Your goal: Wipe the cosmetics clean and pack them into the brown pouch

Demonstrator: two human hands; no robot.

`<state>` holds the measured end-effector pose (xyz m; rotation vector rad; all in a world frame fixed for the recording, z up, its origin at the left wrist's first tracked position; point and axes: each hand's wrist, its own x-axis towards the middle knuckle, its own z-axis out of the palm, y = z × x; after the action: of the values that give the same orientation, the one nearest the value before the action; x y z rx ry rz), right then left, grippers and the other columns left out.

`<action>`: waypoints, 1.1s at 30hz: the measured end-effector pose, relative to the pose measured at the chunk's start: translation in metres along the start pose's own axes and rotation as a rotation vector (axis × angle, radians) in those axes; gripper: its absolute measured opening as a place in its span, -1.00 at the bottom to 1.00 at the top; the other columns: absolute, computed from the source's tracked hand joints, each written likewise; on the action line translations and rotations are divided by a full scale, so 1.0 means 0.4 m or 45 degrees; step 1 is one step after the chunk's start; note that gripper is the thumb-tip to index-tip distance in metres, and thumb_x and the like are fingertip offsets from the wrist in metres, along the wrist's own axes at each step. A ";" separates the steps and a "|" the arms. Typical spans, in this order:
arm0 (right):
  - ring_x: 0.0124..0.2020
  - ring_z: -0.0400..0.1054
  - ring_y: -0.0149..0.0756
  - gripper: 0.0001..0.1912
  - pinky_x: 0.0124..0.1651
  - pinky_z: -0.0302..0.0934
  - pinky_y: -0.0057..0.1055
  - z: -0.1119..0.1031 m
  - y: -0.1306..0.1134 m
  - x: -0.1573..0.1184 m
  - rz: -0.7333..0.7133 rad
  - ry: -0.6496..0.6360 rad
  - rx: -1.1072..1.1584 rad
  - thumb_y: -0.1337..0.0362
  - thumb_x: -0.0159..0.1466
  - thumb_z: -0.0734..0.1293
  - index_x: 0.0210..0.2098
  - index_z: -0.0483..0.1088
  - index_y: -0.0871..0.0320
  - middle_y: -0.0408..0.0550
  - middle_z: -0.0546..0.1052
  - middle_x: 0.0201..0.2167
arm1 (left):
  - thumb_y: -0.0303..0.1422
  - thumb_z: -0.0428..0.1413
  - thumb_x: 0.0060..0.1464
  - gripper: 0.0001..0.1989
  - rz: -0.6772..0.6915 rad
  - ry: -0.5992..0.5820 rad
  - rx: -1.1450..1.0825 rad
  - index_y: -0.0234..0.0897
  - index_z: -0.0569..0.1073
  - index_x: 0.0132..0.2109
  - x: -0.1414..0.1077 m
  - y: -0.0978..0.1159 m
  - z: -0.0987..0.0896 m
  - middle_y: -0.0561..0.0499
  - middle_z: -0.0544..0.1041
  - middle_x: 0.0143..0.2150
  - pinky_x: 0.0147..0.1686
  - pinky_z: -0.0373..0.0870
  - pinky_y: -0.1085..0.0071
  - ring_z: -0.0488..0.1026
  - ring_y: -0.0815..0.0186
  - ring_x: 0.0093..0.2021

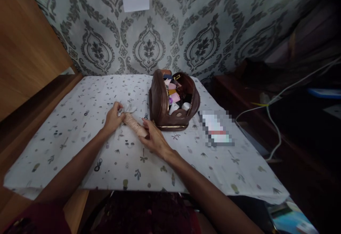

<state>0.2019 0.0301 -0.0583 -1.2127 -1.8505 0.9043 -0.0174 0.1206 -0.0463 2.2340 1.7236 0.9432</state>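
A beige, crinkled roll that looks like an elastic bandage (135, 124) lies slantwise between my hands, just above the tablecloth. My left hand (114, 117) is closed at its far left end, thumb and fingers pinched. A thin, whitish see-through wrapping (129, 108) sticks out beside that end. At the near right end, my right hand (157, 140) has its fingers and thumb around the roll, with the index finger raised. Just beyond my right hand stands a brown leather bag (159, 102), unzipped, with several small items inside, among them a white round-topped one (185, 106).
A patterned white tablecloth (87, 120) covers the table. Right of the bag lies a blurred-out flat item (217, 129). Wooden furniture (34, 31) borders the left side; a patterned wall (149, 45) stands behind. A white cable (278, 134) hangs at the right.
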 end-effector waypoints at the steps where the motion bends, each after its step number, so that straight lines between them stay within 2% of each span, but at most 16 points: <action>1: 0.12 0.35 -0.09 -0.28 0.18 0.27 -0.09 -0.003 0.000 0.001 0.010 0.016 -0.033 0.31 0.17 0.38 0.30 0.14 0.14 0.16 0.38 0.16 | -0.39 -0.02 0.01 -0.67 0.014 -0.001 0.004 -0.24 0.33 -0.03 -0.001 -0.001 0.000 -0.01 0.47 -0.20 -0.15 0.36 0.31 0.41 0.22 -0.22; 3: 0.05 0.38 -0.11 -0.28 0.13 0.29 -0.12 -0.008 -0.004 0.002 0.051 0.018 -0.096 0.28 0.14 0.44 0.26 0.18 0.14 0.13 0.41 0.08 | -0.39 -0.06 0.08 -0.66 0.065 -0.025 0.031 -0.25 0.35 0.02 -0.003 0.000 0.000 -0.06 0.49 -0.12 -0.07 0.35 0.28 0.43 0.19 -0.13; 6: -0.07 0.41 -0.15 -0.30 0.03 0.31 -0.18 -0.018 -0.018 0.001 0.128 -0.033 -0.197 0.26 0.08 0.50 0.17 0.25 0.18 0.08 0.44 -0.02 | -0.27 -0.09 0.23 -0.76 0.126 -0.049 0.127 -0.24 0.42 -0.15 -0.005 0.005 0.001 -0.11 0.50 -0.17 -0.01 0.32 0.25 0.42 0.12 -0.07; 9: -0.20 0.39 -0.24 -0.50 -0.09 0.29 -0.29 -0.029 -0.027 -0.002 0.132 -0.055 -0.269 0.31 0.09 0.50 -0.01 0.34 0.16 -0.04 0.46 -0.16 | -0.15 -0.14 0.31 -0.66 0.160 -0.052 0.250 -0.23 0.42 -0.24 -0.008 0.012 -0.001 -0.12 0.49 -0.22 -0.06 0.31 0.27 0.41 0.12 -0.11; 12: -0.31 0.34 -0.33 -0.67 -0.19 0.24 -0.38 -0.034 -0.031 -0.003 0.109 -0.038 -0.296 0.37 0.11 0.49 -0.16 0.36 0.14 -0.14 0.44 -0.27 | -0.16 -0.20 0.35 -0.61 0.153 -0.094 0.329 -0.22 0.41 -0.29 -0.006 0.020 -0.005 -0.10 0.49 -0.27 -0.15 0.29 0.31 0.41 0.14 -0.18; 16: -0.36 0.30 -0.37 -0.71 -0.25 0.18 -0.42 -0.034 -0.036 -0.003 0.125 -0.031 -0.293 0.41 0.10 0.49 -0.23 0.36 0.15 -0.16 0.41 -0.30 | -0.18 -0.22 0.37 -0.59 0.135 -0.124 0.371 -0.22 0.39 -0.31 -0.005 0.035 -0.011 -0.07 0.49 -0.32 -0.24 0.24 0.34 0.42 0.18 -0.25; 20: -0.36 0.28 -0.37 -0.71 -0.26 0.18 -0.42 -0.031 -0.037 -0.005 0.097 -0.031 -0.278 0.40 0.11 0.50 -0.24 0.35 0.15 -0.16 0.40 -0.31 | -0.21 -0.17 0.37 -0.64 0.192 -0.120 0.364 -0.23 0.41 -0.29 -0.020 0.063 -0.013 -0.06 0.49 -0.31 -0.27 0.21 0.35 0.42 0.20 -0.27; 26: -0.29 0.30 -0.30 -0.70 -0.20 0.20 -0.37 -0.023 -0.022 -0.003 0.056 -0.025 -0.280 0.37 0.09 0.51 -0.29 0.31 0.15 -0.13 0.41 -0.31 | -0.25 -0.16 0.37 -0.64 0.451 -0.119 0.329 -0.24 0.42 -0.31 -0.081 0.149 0.006 -0.04 0.45 -0.35 -0.25 0.25 0.35 0.40 0.23 -0.28; 29: -0.29 0.30 -0.28 -0.78 -0.19 0.20 -0.38 -0.021 -0.012 -0.001 -0.021 0.005 -0.250 0.42 0.14 0.42 -0.33 0.29 0.13 -0.13 0.41 -0.32 | -0.18 -0.13 0.37 -0.64 0.598 -0.112 0.324 -0.24 0.44 -0.27 -0.127 0.187 0.018 -0.05 0.44 -0.32 -0.26 0.27 0.33 0.38 0.22 -0.27; 33: -0.32 0.30 -0.27 -0.79 -0.22 0.18 -0.39 -0.023 -0.004 0.001 -0.049 -0.006 -0.247 0.51 0.09 0.35 -0.39 0.27 0.12 -0.11 0.42 -0.37 | -0.11 -0.10 0.34 -0.63 0.823 -0.062 0.331 -0.26 0.47 -0.12 -0.174 0.198 0.026 -0.10 0.44 -0.22 -0.26 0.31 0.29 0.37 0.17 -0.20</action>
<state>0.2090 0.0317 -0.0525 -1.2869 -1.9949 0.7200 0.0434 0.0339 -0.0419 3.0437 1.1575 0.7805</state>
